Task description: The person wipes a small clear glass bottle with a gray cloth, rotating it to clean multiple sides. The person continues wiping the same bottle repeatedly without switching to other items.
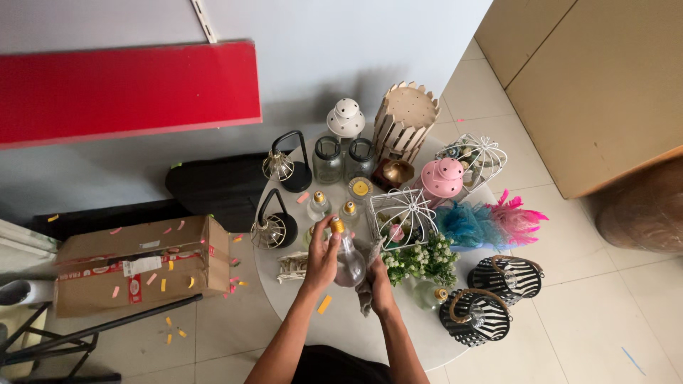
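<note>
Left fingers (329,229) wrapped around a clear bulb-shaped bottle (348,262), near its gold cap, left hand (321,262) gripping from the side. Right hand (379,281) closed on a grey cloth (367,293), pressed against the bottle's lower right side. Bottle held tilted, cap pointing away, just above the round white table (341,323), near its middle.

Just beyond the cap: two small gold-capped bottles (318,205), one more (349,211) beside a yellow-lidded jar (361,189). Left of the hands: two black-handled caged lamps (274,227), a small pale bundle (292,265) on the tabletop. Right of the hands: white wire cage (403,213) with a pink flower inside, sprig of white flowers (425,259), another bulb bottle (430,293) lying beside it.

Further out: two glass jars (328,159), white lantern (346,117), wooden slatted basket (405,117), pink lantern (442,178), blue and pink feathers (491,220), two black-and-white striped baskets (475,316) at the table's right edge. On the floor, left: cardboard box (135,263), scattered paper bits around it.
</note>
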